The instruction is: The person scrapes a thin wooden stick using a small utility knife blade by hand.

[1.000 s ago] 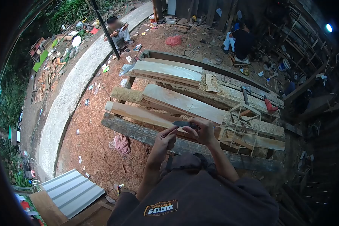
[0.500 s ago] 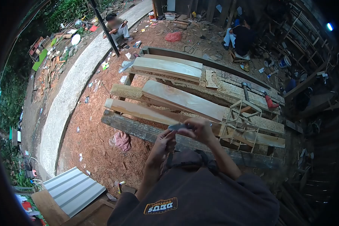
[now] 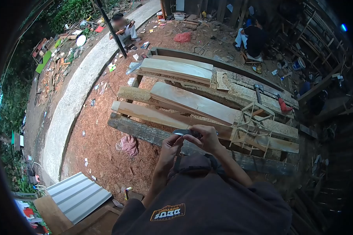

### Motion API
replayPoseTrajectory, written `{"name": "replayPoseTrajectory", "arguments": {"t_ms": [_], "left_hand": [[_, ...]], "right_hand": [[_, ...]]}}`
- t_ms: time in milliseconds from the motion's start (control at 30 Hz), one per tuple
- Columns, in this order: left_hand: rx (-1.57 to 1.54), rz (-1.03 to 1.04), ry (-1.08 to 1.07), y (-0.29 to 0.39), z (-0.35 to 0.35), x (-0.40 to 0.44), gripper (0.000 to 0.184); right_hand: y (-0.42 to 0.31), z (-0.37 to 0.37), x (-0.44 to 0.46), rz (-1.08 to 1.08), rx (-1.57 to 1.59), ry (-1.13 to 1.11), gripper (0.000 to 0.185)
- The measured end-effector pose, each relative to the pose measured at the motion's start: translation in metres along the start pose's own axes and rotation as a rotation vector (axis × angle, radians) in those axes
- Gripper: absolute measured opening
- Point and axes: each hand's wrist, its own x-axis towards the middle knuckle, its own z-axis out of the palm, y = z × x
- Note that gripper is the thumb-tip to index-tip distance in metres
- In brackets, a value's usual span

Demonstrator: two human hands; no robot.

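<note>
In front of my chest, both hands are closed around a small, flat grey metal piece [image 3: 181, 132] with a shiny edge. My left hand [image 3: 169, 149] pinches its left end between thumb and fingers. My right hand [image 3: 207, 139] grips its right part, with the fingers curled over the top and the thumb underneath. A darker part shows under the right fingers; its shape is mostly hidden. Just beyond the hands lies a long wooden plank [image 3: 145, 114] on a rough timber bench [image 3: 145, 131].
Thick boards [image 3: 192, 101] and a slatted wooden frame [image 3: 252, 127] lie on the bench. A hammer [image 3: 258, 92] and a red-handled tool [image 3: 284, 104] rest at its right. Two people sit farther off. A pink cloth [image 3: 129, 145] and a corrugated sheet [image 3: 79, 197] are at left.
My right hand was blurred by motion and is now sharper, its fingers lying over the metal piece. The piece now shows a brighter edge. The view has shifted slightly.
</note>
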Motion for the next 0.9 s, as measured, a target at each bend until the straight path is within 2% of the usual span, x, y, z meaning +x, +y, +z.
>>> {"name": "replayPoseTrajectory", "arguments": {"t_ms": [67,133,267,400,433,467,533,633,733,767,867,900], "left_hand": [[-0.004,0.009,0.028,0.000,0.003,0.000,0.035],[-0.008,-0.001,0.116,0.004,0.011,-0.003,0.036],[0.022,-0.037,0.014,0.012,0.011,-0.016,0.034],[-0.030,-0.029,0.035,0.006,0.014,-0.016,0.030],[-0.045,-0.025,0.038,0.006,0.016,-0.016,0.029],[-0.011,0.017,0.049,0.003,0.016,-0.013,0.029],[0.055,0.108,0.080,-0.005,0.016,-0.008,0.030],[0.080,0.163,0.054,0.004,0.015,-0.009,0.030],[0.114,0.154,0.033,0.003,0.015,-0.010,0.030],[0.094,0.141,0.040,0.002,0.016,-0.010,0.030],[0.075,0.112,0.055,0.001,0.020,-0.008,0.029],[0.097,0.110,0.061,0.002,0.019,-0.008,0.029]], "right_hand": [[0.002,0.000,0.001,-0.055,0.006,0.041,0.031],[0.011,-0.002,0.001,0.099,0.068,0.055,0.031],[0.023,-0.031,0.011,0.261,0.025,0.155,0.027],[0.006,-0.027,0.001,0.082,0.058,0.045,0.026],[0.003,-0.022,-0.001,0.011,-0.024,-0.077,0.028],[-0.002,-0.015,-0.005,-0.020,0.042,-0.038,0.030],[-0.001,-0.013,-0.005,0.068,0.064,-0.045,0.031],[0.015,-0.018,0.003,0.240,0.100,0.091,0.031],[0.005,-0.015,0.001,0.174,0.099,0.005,0.029],[0.006,-0.010,-0.001,0.042,0.138,-0.008,0.037],[0.019,-0.006,-0.002,0.305,0.477,-0.063,0.052],[0.017,-0.012,0.002,0.373,0.453,-0.059,0.064]]}}
